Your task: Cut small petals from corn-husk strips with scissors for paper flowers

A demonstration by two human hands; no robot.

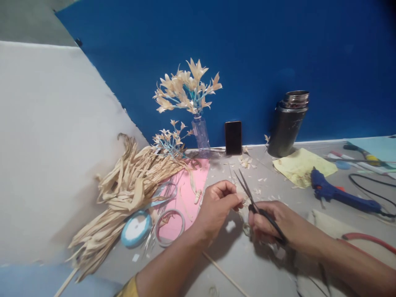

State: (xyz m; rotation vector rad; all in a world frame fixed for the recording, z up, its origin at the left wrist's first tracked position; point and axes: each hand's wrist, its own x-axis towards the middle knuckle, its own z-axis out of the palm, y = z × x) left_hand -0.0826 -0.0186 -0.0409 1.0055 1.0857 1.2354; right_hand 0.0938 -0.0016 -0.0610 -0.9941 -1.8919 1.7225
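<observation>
My left hand is at the middle of the table, its thumb and fingers pinched on a small pale scrap, which looks like dried husk. Just to its right, my right hand grips dark scissors by the handles. The blades point up and away, slightly parted, close beside the left fingertips. Small pale shavings lie scattered beyond the hands. A thin stick rests on the table below the left wrist.
Dried husks, blue ribbon roll and tape ring lie left. Behind stand a vase of husk flowers, phone and dark flask. A blue glue gun, yellow paper and red-handled tool lie right.
</observation>
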